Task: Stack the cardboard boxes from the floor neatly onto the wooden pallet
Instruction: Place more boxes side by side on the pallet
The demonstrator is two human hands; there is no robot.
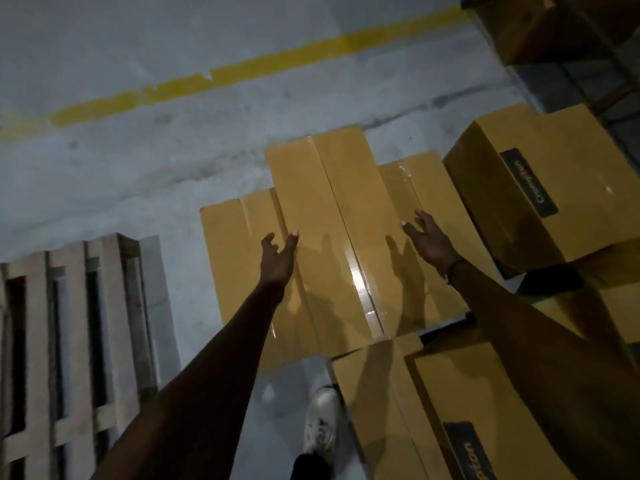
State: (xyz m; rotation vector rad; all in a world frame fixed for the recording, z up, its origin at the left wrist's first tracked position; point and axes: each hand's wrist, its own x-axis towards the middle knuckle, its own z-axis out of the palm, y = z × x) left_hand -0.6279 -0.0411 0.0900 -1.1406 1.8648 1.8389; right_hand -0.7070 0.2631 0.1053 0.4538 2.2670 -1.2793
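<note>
Both arms reach out over the top box (332,233), a long taped carton lying on lower boxes at center. Left hand (278,256) hovers at its 9 o'clock long edge, fingers spread and loose, holding nothing; contact with the edge can't be told. Right hand (427,239) is over its 3 o'clock edge, fingers straight and released, dark band on the wrist. Labelled box (540,192) sits just beside at 3 o'clock, tilted, narrow gap between. Another labelled box (460,414) at 5 o'clock, corner close to the top box's near end. Wooden pallet (76,341) at 8 o'clock, bare slats, well apart from the boxes; open grey floor (173,161) between. Yellow line (242,67) at 11 o'clock. White shoe (322,424) at 6 o'clock.
</note>
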